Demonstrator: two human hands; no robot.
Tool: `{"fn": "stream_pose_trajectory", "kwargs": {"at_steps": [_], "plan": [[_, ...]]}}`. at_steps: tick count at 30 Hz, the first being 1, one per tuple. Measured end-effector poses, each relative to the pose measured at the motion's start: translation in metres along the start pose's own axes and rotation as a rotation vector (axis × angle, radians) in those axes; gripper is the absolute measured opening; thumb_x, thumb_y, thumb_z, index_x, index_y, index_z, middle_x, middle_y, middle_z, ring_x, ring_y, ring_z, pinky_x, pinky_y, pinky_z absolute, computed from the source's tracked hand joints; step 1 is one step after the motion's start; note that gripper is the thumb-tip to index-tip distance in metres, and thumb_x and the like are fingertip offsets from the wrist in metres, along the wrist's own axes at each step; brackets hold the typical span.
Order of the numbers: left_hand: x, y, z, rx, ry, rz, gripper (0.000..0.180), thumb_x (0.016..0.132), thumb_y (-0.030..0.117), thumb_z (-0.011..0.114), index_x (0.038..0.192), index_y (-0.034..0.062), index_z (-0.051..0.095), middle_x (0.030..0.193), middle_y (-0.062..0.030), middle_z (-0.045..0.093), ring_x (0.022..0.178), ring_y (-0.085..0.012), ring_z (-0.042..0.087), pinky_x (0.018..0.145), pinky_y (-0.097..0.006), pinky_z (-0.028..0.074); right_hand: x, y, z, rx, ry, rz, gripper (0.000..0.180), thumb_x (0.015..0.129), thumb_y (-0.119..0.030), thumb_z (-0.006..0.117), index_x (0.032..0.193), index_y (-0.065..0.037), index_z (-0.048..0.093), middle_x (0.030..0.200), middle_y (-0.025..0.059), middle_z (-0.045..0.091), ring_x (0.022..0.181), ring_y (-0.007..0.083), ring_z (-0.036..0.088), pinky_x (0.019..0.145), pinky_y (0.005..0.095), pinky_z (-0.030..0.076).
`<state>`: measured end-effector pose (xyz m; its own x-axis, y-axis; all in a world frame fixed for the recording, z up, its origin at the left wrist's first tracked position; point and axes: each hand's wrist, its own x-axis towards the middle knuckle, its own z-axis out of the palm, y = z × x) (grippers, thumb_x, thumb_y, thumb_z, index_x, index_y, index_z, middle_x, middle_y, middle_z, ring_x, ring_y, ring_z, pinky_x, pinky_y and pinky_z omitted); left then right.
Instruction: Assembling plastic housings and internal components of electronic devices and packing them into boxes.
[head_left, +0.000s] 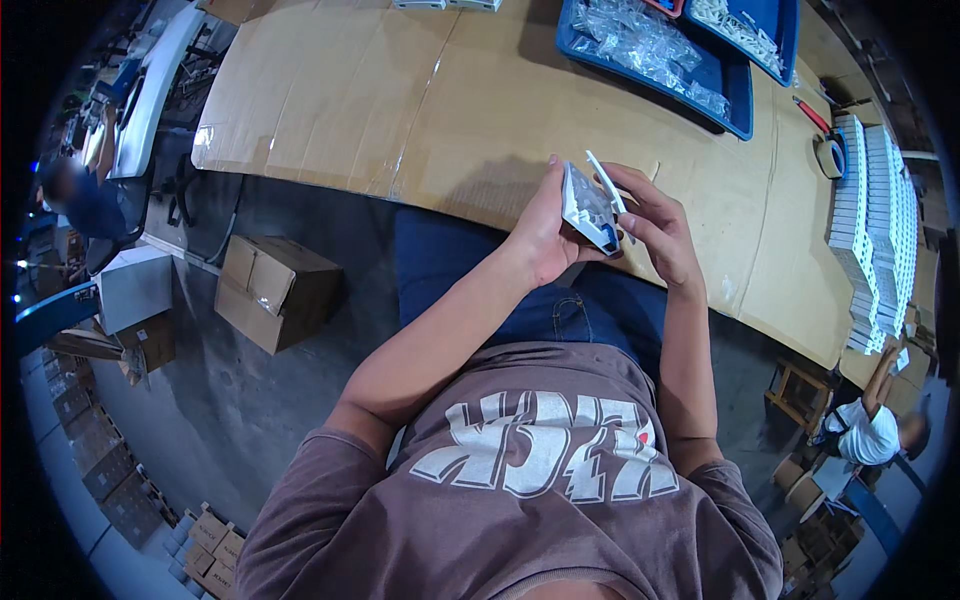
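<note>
White casing [588,212] with a pale, partly see-through inside, held just above the near edge of the surface, right of that edge's middle. The left hand [545,235] grips it from the left, thumb along the upper side and fingers underneath, which seems to make a steady cradle. The right hand [655,225] pinches a thin white panel [607,182] between thumb and fingers at the casing's right side. The panel stands tilted away at the top, perhaps so the inside stays reachable; whether its lower end touches the casing, I cannot tell. The casing leans, likely to suit the wearer's view from above.

Beyond the hands, the surface [480,110] is covered in cardboard. Toward its far right corner sit 2 blue trays: the nearer tray [745,115] holds clear plastic bags [640,45], the farther tray [792,62] small white parts [735,25], probably kept apart for easy picking. Along the right edge lie a red-handled tool [812,115], a tape roll [829,158] and long stacks of white pieces [868,235], apparently lined up to save room.

On the floor, left of the wearer, stands a cardboard box [270,290]. 2 other people appear, at far left [90,205] and far right [868,432].
</note>
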<state>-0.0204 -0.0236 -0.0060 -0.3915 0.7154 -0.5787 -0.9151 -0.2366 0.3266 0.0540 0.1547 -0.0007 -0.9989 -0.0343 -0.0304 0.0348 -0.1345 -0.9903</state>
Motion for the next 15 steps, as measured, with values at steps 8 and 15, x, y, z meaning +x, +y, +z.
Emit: {"fn": "stream_pose_trajectory", "kwargs": {"at_steps": [8,15], "plan": [[0.0,0.0,0.0,0.027,0.037,0.001,0.069,0.107,0.064,0.017,0.136,0.0105,0.051,0.119,-0.013,0.064,0.109,-0.0311,0.067,0.091,-0.059,0.059,0.001,0.002,0.01,-0.047,-0.021,0.027,0.053,0.088,-0.004,0.07,0.14,0.001,0.06,0.148,0.0159,0.051,0.142,0.0281,0.046,0.121,0.0412,0.032],[0.0,0.001,0.001,0.062,0.086,-0.018,0.065,0.107,0.064,0.021,0.129,0.0145,0.056,0.113,-0.0086,0.066,0.104,-0.028,0.067,0.087,-0.058,0.057,0.0,0.001,0.015,-0.096,-0.01,0.038,0.054,0.089,-0.008,0.072,0.141,-0.001,0.06,0.148,0.0147,0.051,0.14,0.0268,0.047,0.119,0.0387,0.034]]}}
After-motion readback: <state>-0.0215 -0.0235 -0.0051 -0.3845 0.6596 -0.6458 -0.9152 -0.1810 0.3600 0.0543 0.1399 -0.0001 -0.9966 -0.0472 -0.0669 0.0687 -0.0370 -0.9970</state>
